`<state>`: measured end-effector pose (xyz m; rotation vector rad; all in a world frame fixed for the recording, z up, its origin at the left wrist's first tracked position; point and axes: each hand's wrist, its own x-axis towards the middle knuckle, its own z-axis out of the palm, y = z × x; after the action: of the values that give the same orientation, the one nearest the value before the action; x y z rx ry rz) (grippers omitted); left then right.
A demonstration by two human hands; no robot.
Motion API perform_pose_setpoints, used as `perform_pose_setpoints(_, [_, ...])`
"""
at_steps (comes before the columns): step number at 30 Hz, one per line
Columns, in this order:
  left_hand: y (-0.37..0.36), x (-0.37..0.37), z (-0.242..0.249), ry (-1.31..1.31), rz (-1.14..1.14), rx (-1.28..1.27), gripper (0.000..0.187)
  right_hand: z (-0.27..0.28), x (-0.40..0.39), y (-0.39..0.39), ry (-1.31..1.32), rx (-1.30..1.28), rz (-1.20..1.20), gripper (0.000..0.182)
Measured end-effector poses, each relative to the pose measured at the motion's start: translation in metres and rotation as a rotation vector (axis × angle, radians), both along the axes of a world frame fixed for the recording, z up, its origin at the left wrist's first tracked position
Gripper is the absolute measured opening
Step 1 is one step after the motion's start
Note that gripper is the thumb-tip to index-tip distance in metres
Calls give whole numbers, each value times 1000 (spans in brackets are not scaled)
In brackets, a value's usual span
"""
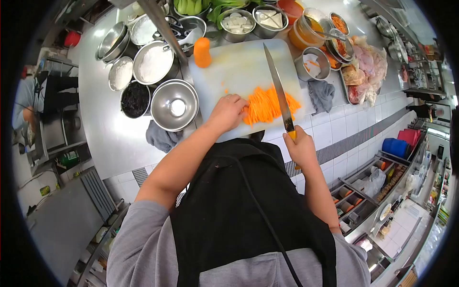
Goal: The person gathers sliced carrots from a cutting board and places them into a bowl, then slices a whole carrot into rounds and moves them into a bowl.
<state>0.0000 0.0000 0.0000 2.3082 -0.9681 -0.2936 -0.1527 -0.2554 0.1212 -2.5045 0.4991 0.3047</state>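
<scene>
My right hand (301, 146) is closed around the yellow handle of a long kitchen knife (278, 86). Its blade points away from me, over the right part of a pile of carrot strips (264, 106). At the left end of that pile, the bent fingers of my left hand (228, 114) press together on the strips; the fingertips are partly hidden. Both hands work over a white cutting board (229, 62). A peeled piece of carrot (202, 52) stands upright at the board's far left corner, and a few orange scraps lie near my left hand.
Left of the board are a steel bowl (174, 105), a bowl of dark shreds (135, 99) and a bowl of white powder (154, 62). To the right stand a steel pot (313, 63), a grey cloth (321, 95) and a tray of raw meat (366, 71). A metal post (165, 28) rises at back left.
</scene>
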Motion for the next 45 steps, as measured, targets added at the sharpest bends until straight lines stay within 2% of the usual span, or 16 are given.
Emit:
perform_pose_setpoints(2, [3, -1, 9, -89, 27, -100, 32, -4, 6, -8, -9, -68, 34, 36])
perform_pose_setpoints(3, [14, -25, 27, -50, 31, -30, 32, 2, -9, -10, 30, 1, 40, 36])
perform_pose_setpoints(5, [4, -21, 25, 25, 44, 40, 27, 3, 1, -32, -16, -31, 79, 35])
perform_pose_setpoints(8, [-5, -15, 25, 103, 96, 77, 27, -1, 15, -64, -27, -15, 86, 34])
perform_pose_setpoints(12, [-11, -21, 22, 29, 174, 185, 28, 0, 34, -107, 5, 41, 149, 33])
perform_pose_setpoints(15, [-18, -35, 34, -43, 228, 89, 31, 1, 47, -142, -60, 18, 253, 33])
perform_pose_setpoints(18, [-24, -41, 44, -93, 343, 65, 50, 6, 60, -181, -150, -72, 334, 34])
perform_pose_setpoints(19, [-37, -40, 53, -103, 340, 58, 50, 9, 65, -191, -230, -77, 347, 36])
perform_pose_setpoints(21, [-60, -34, 74, -193, 531, -52, 57, 19, 76, -209, -318, -90, 357, 37])
perform_pose_setpoints(24, [-144, -21, 125, -286, 343, -124, 62, 33, 95, -231, -400, -168, 367, 46])
perform_pose_setpoints(26, [-203, -9, 143, -262, 87, -76, 68, 36, 106, -242, -390, -193, 371, 46])
perform_pose_setpoints(28, [-254, 0, 140, -323, -125, 41, 86, 42, 112, -248, -345, -222, 366, 43])
perform_pose_setpoints(31, [-306, 13, 129, -323, -209, 53, 95, 45, 113, -255, -321, -253, 343, 39])
perform_pose_setpoints(39, [-305, 60, 87, -241, -94, 126, 107, 82, 64, -321, -267, -297, 359, 43])
perform_pose_setpoints(43, [-285, 74, 82, -238, -25, 118, 100, 107, 18, -371, -194, -275, 302, 52])
perform_pose_setpoints(45, [-267, 74, 90, -219, 134, 79, 91, 109, 3, -388, -180, -208, 246, 51])
